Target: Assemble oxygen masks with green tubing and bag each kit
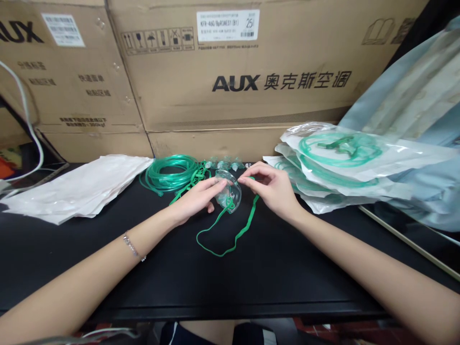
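My left hand (196, 199) and right hand (271, 187) both pinch a clear oxygen mask (230, 194) just above the black tabletop (280, 268). Its green elastic strap (230, 235) loops below; coiled green tubing (170, 173) lies just behind.

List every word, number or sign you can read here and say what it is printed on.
"AUX 奥克斯空调": middle cardboard box.
"25": white label on that box; its smaller print is too blurred.
Handling symbols: same box, too small to tell apart.
"AUX", cut off: left cardboard box; its other print is blurred.
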A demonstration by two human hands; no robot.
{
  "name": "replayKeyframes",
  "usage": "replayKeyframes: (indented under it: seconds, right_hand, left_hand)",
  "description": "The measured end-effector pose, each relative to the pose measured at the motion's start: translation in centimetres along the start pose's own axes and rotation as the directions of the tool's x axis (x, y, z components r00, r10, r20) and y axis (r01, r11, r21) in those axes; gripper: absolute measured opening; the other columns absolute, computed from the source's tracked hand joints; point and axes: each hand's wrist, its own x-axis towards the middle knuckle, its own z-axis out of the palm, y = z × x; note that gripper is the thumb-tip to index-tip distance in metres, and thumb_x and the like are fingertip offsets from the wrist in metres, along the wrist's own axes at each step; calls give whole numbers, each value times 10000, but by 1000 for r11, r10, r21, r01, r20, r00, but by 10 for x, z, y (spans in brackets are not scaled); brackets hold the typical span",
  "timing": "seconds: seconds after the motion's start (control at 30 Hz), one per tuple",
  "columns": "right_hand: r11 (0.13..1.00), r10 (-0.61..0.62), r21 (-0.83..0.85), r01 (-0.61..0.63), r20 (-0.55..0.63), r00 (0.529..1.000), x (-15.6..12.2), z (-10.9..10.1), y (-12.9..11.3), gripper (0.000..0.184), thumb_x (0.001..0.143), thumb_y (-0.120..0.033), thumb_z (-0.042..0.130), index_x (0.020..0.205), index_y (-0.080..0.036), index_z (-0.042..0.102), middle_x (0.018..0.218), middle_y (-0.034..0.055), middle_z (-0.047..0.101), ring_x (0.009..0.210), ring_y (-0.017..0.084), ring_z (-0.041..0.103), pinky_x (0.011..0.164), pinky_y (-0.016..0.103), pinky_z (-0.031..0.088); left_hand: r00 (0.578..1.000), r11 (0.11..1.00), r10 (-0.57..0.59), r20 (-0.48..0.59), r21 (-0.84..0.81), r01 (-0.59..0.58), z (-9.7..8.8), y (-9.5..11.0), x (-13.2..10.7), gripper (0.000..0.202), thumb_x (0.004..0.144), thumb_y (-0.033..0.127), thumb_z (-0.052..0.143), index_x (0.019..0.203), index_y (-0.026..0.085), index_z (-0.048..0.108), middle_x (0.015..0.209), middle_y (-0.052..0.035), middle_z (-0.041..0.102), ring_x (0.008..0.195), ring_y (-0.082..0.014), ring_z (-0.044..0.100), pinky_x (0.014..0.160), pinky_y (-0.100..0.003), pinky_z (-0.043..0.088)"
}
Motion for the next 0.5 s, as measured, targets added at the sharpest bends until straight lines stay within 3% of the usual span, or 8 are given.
replayKeyframes:
  seconds: [0.33, 0.5]
  right_hand:
    - [997, -70, -43, 70, 14, 997, -2, 1, 1, 185, 724, -343, 636, 676, -167, 603, 730, 32, 541, 706, 149, 519, 564, 263, 417]
    - [999, 5, 38, -7, 54, 999, -2, 2, -2, 210, 699, -365, 654, 675, -167, 587, 700, 17, 542, 667, 132, 511, 527, 238, 407]
  left_hand:
    - [996, 990, 50, 73, -139, -39, -2, -6, 1, 378, 805, 441, 509, 1099, 220, 598, 908, -60, 589, 717, -129, 504, 480, -191, 381]
    - [992, 971, 75, 103, -234, -49, -2, -9, 1, 385, 809, 435, 508, 1142, 251, 571, 980, -60, 607, 726, -131, 518, 527, -211, 398]
